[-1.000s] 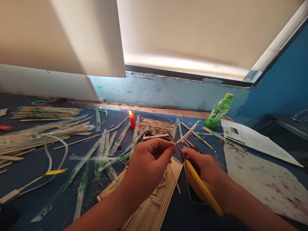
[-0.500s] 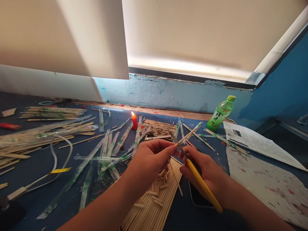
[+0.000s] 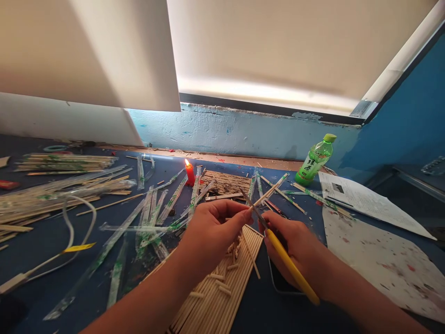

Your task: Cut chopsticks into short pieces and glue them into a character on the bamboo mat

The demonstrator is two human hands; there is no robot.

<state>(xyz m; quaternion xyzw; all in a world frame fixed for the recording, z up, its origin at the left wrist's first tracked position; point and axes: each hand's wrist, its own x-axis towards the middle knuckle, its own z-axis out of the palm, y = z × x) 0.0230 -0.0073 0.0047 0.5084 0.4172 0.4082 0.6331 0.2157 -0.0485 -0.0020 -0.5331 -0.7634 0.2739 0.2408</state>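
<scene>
Over the near middle of the table, your left hand pinches a thin stick between thumb and fingertips; that grip is closed on the stick's near end, and the far end slants up and away to the right. Your right hand has its grip clenched around a knife with a yellow handle. The blade runs up and left and crosses the stick just beyond your left fingertips, touching it as far as you can tell. Both hands hover just above a mat of sticks laid side by side, with short offcuts scattered on it. A dark flat thing lies under your right wrist, too hidden to name. Farther back a lit red candle stands upright, and just to its right lies a second mat. Clear wrappers with green print are strewn to the left of your hands. A white cable loops across the left side, and beyond it are bundles of sticks. A green bottle stands at the back right, with a printed sheet beside it and a speckled sheet nearer you.
</scene>
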